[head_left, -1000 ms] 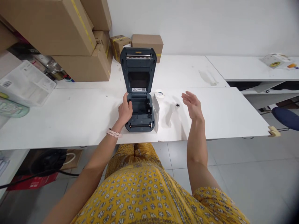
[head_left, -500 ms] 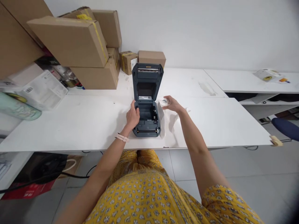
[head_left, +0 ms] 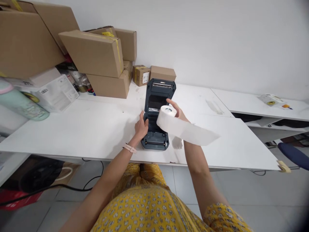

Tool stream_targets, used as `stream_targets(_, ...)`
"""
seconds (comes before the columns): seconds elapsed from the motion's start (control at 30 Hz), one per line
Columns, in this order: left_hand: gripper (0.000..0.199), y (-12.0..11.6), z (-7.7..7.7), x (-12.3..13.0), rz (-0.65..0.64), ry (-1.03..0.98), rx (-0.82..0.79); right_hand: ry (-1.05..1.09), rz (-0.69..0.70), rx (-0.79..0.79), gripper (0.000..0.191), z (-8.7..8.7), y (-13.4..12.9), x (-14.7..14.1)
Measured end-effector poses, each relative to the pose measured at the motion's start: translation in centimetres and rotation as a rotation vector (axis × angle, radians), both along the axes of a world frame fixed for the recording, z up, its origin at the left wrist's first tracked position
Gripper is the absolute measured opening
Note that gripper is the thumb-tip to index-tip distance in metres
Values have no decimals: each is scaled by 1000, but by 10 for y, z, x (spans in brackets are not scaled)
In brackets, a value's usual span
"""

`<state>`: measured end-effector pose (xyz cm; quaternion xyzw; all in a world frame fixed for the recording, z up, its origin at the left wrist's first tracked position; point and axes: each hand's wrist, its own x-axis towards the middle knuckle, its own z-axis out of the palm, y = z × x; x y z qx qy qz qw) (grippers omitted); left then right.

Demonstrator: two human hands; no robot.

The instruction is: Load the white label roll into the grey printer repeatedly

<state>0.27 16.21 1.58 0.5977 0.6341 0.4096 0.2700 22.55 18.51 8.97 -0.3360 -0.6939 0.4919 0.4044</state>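
Note:
A dark label printer [head_left: 155, 141] stands on the white table with its lid [head_left: 160, 91] raised. My left hand [head_left: 141, 127] grips the printer's left side, fingers outside and thumb over the inner edge. A white paper roll [head_left: 163, 120] is in my right hand [head_left: 177, 111], held above the right part of the open bay and hiding some of it. The roll's loose strip [head_left: 198, 132] stretches right over my right forearm. Under the strip, a crumpled scrap [head_left: 178, 143] lies beside the printer.
Cardboard boxes [head_left: 91, 51] are stacked at the back left, with two smaller boxes [head_left: 163, 73] behind the printer. A mint bottle [head_left: 29, 104] and a white box [head_left: 56, 93] are at the far left. The table's front edge [head_left: 145, 161] runs near my body.
My right hand has lifted the paper roll from beside the printer to above its bay, and the strip now trails right. My left hand stays on the printer. The view has shifted.

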Motion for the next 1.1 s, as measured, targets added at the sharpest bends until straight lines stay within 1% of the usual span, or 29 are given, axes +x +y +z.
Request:
stream_targets(0.1, 61, -1, 2, 0, -8, 25, -12, -9, 48, 52, 109, 5, 9, -23)
stream_targets(0.2, 61, -2, 7, 1, -7, 45, -44, -135, 123, 110, 108, 9, 14, -27)
stream_targets(0.23, 62, -2, 9, 1, -4, 47, -57, -215, 148, 141, 105, 13, 15, -27)
stream_targets(0.3, 62, -3, 11, 1, 3, 47, -70, -443, 199, 231, 99, 25, 16, -31)
stream_targets(0.37, 62, -4, 13, 1, 12, 42, -78, -740, 251, 323, 97, 41, 18, -42)
stream_targets(0.43, 63, -5, 14, 1, 18, 34, -87, -1019, 295, 382, 98, 54, 22, -57)
stream_targets(0.47, 63, -5, 14, 1, 20, 30, -94, -1122, 314, 398, 99, 59, 24, -66)
stream_targets(0.53, 63, -5, 15, 1, 22, 25, -106, -1242, 352, 411, 101, 62, 29, -80)
stream_targets(0.6, 63, -5, 15, 1, 21, 22, -113, -1269, 380, 406, 104, 58, 34, -88)
stream_targets(0.67, 63, -5, 14, 1, 20, 18, -118, -1249, 398, 365, 108, 48, 38, -91)
stream_targets(0.73, 63, -3, 13, 1, 26, 11, -125, -1213, 414, 294, 113, 34, 43, -89)
stream_targets(0.8, 64, -1, 9, 1, 36, -5, -125, -1147, 422, 224, 119, 16, 46, -86)
stream_targets(0.87, 65, 0, 6, 0, 38, -32, -103, -1042, 378, 171, 122, -4, 47, -83)
stream_targets(0.93, 66, 1, 2, 0, 31, -57, -79, -917, 315, 137, 117, -22, 47, -78)
stream_targets(1.0, 66, 2, 1, -1, 26, -70, -68, -816, 303, 136, 108, -33, 43, -72)
stream_targets(1.07, 65, 1, 1, -1, 34, -77, -61, -732, 332, 175, 99, -35, 37, -66)
stream_targets(1.1, 64, 1, 2, -1, 36, -74, -53, -689, 341, 199, 93, -31, 33, -62)
